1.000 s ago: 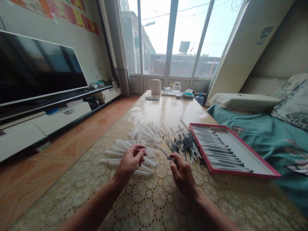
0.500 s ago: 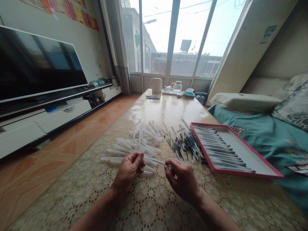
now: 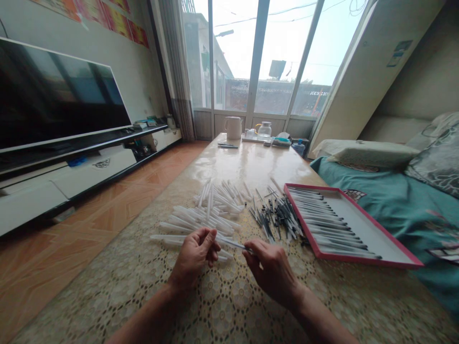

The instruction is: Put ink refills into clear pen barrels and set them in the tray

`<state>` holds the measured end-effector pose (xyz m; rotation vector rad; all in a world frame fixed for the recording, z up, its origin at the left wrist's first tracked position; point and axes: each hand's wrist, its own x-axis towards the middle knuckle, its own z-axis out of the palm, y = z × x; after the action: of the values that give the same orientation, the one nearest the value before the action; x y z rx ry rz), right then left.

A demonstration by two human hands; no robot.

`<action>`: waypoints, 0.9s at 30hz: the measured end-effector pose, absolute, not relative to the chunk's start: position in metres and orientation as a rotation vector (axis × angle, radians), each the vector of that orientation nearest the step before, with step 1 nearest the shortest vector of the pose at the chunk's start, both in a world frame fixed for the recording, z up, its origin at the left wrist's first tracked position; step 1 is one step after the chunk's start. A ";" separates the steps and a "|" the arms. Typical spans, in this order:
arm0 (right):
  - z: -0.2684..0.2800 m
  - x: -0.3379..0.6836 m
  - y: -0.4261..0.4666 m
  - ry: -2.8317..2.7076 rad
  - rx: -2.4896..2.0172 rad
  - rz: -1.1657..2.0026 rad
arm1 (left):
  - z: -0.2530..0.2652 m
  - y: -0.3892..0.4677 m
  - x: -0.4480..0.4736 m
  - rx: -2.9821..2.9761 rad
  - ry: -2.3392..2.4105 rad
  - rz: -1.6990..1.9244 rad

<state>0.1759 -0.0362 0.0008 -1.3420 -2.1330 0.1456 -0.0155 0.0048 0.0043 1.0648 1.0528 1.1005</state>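
Note:
A slim whitish pen barrel (image 3: 231, 242) spans the gap between my hands above the table. My left hand (image 3: 195, 253) is closed, thumb and fingers pinching its left end. At the other end, my right hand (image 3: 270, 265) pinches a dark tip, seemingly a pen refill mostly hidden by the fingers. Just beyond my left hand lies a loose pile of translucent white pen barrels (image 3: 201, 216). Past my right hand is a heap of dark-tipped refills (image 3: 278, 215). Several pens with dark ends (image 3: 333, 224) lie side by side in a pink-rimmed box (image 3: 380, 224) at the right.
A patterned cover lies over the long table (image 3: 233, 306). At its far end stand a beige jug (image 3: 233, 128), a glass pitcher (image 3: 264, 130) and a tissue pack (image 3: 281, 139). A teal-covered sofa (image 3: 387, 191) borders the right side; a TV cabinet (image 3: 103, 165) is at the left.
My two hands have come slightly closer together along the pen barrel, with both still gripping. The piles and the box stay as they were.

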 end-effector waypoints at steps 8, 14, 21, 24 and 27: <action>-0.004 0.179 -0.033 -2.187 -1.354 0.041 | 0.004 0.004 -0.017 1.095 0.990 1.077; 0.004 0.179 -0.033 -2.235 -1.302 -0.060 | 0.001 0.004 -0.015 1.097 0.948 1.040; 0.004 0.168 -0.038 -2.315 -1.314 -0.208 | 0.003 -0.004 -0.007 1.083 0.958 1.120; -0.001 0.166 -0.040 -2.267 -1.356 -0.066 | 0.002 -0.005 -0.007 1.095 0.963 1.143; -0.003 0.166 -0.040 -2.152 -1.365 0.238 | -0.001 -0.005 -0.008 1.114 0.941 1.146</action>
<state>0.1656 -0.0401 -0.0032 -1.3646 -2.1515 0.2375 -0.0083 -0.0049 -0.0010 1.1145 0.9414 1.1461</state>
